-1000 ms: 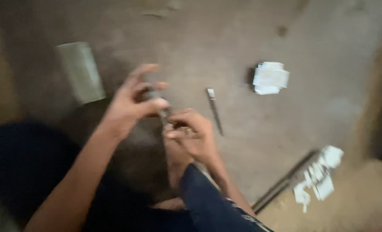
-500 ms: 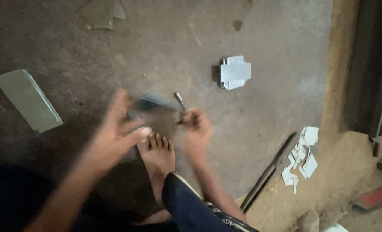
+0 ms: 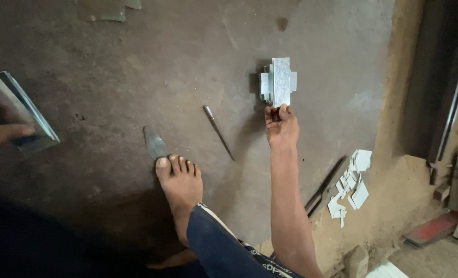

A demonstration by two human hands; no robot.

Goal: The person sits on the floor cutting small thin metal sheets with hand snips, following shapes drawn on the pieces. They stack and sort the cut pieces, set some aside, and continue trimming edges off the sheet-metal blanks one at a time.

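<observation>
On the floor, the right hand pinches a cross-shaped metal stack, long axis pointing away; left hand touches a flat sheet, its grip unclear.

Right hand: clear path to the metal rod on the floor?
Probably yes. The right hand grips the lower edge of the cross-shaped metal stack, and the rod lies on bare floor just left of it, with nothing between. The hand would have to let go of the stack first.

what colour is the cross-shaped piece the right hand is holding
Shiny silver-grey, bare sheet metal cross-shaped piece, seen in the head view.
</observation>
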